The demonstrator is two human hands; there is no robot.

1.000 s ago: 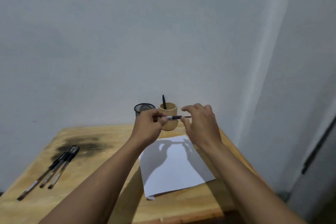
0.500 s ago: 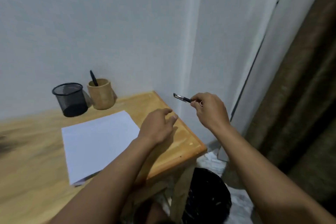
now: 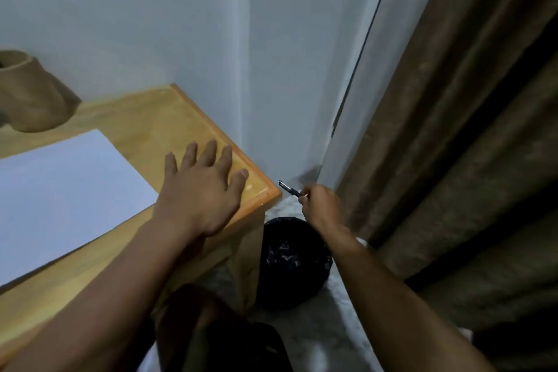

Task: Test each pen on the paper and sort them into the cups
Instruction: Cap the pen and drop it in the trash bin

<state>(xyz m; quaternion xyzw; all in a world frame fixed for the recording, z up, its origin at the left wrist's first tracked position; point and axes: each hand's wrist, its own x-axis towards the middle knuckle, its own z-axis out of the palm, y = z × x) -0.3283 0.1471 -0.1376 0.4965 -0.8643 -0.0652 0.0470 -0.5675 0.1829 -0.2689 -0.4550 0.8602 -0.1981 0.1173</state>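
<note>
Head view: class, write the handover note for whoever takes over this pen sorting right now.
Left grip: open, flat over the table corner.
Right grip: pinches a pen past the table's edge, near the bin on the floor.
Paper looks blank; wooden cup at the table's back; other cup out of view.
Done: nothing I can confirm.
Left: place this pen, then test and sort any others.

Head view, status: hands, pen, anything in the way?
Left hand open, spread at table corner. Right hand pinches pen beyond the table edge, above black bin. Nothing between pen and bin.
</note>
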